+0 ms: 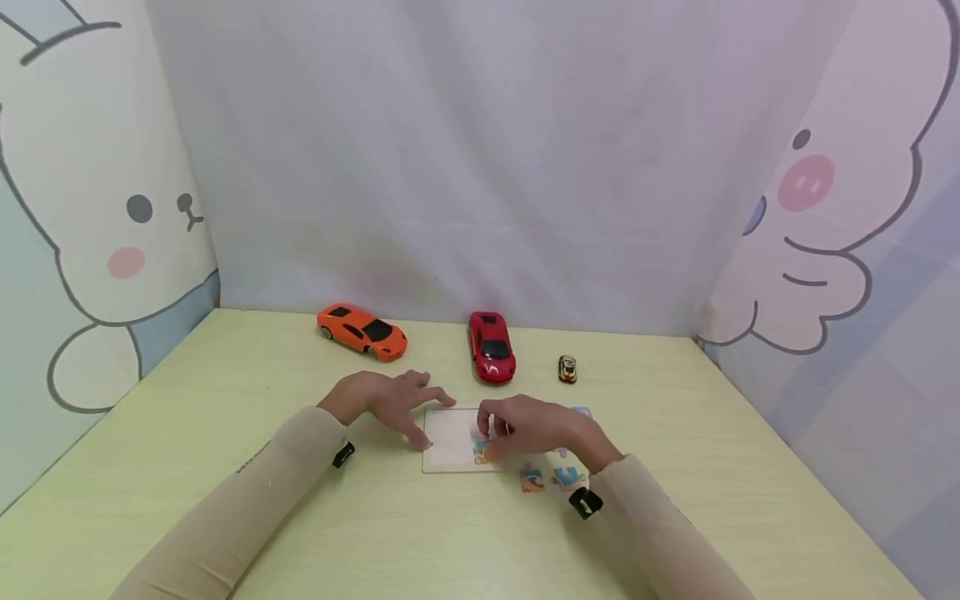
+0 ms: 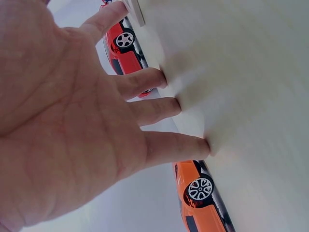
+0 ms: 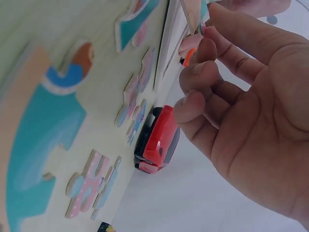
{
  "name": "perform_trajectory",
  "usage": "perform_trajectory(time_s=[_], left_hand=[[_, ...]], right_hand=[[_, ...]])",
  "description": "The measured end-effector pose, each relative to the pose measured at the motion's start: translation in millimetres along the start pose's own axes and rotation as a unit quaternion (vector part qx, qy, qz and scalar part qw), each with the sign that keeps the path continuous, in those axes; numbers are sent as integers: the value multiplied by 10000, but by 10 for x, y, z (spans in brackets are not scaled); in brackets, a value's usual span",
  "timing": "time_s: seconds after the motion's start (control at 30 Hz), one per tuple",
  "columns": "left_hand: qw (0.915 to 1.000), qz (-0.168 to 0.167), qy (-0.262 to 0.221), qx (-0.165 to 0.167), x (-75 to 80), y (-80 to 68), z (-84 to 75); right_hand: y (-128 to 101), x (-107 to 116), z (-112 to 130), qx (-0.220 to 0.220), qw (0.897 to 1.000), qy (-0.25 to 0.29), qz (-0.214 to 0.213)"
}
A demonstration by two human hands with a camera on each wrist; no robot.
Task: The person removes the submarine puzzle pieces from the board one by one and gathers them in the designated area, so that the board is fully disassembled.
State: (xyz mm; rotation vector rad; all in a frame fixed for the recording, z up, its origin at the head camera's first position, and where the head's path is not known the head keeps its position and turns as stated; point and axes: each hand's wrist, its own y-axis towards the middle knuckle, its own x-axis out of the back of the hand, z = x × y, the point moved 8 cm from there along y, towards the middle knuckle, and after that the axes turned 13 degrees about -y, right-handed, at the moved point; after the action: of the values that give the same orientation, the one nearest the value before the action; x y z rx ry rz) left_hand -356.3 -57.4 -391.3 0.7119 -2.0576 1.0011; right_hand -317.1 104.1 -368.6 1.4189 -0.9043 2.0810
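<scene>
A shallow white puzzle board (image 1: 446, 437) lies on the table. My right hand (image 1: 536, 423) is above its right half, and its thumb and fingers pinch a jigsaw piece (image 3: 193, 13) with peach and teal on it. In the head view the fingers partly cover this piece (image 1: 480, 454). At the board's left edge is my left hand (image 1: 393, 406), fingers spread and fairly straight. The left wrist view shows the left palm (image 2: 67, 111) bare, with fingertips down at the table surface and one finger at the board's corner (image 2: 136, 12).
Loose jigsaw pieces lie right of the board, among them a brown-and-blue one (image 1: 532, 481) and a teal one (image 1: 568, 477). Behind the board stand an orange toy car (image 1: 362, 332), a red toy car (image 1: 492, 347) and a tiny gold car (image 1: 567, 369). A curtain (image 1: 450, 167) closes the back.
</scene>
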Motion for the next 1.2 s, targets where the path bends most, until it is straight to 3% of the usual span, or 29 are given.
perform_trajectory(time_s=[0.3, 0.57, 1.2], left_hand=[[10000, 8, -6, -8, -1, 10, 0], [10000, 22, -91, 17, -16, 2, 8], [10000, 30, -29, -85, -5, -5, 6]], right_hand=[[-8, 74, 35, 372, 9988, -75, -294], [-59, 110, 42, 426, 9990, -17, -153], [-393, 449, -192, 297, 9990, 29, -331]])
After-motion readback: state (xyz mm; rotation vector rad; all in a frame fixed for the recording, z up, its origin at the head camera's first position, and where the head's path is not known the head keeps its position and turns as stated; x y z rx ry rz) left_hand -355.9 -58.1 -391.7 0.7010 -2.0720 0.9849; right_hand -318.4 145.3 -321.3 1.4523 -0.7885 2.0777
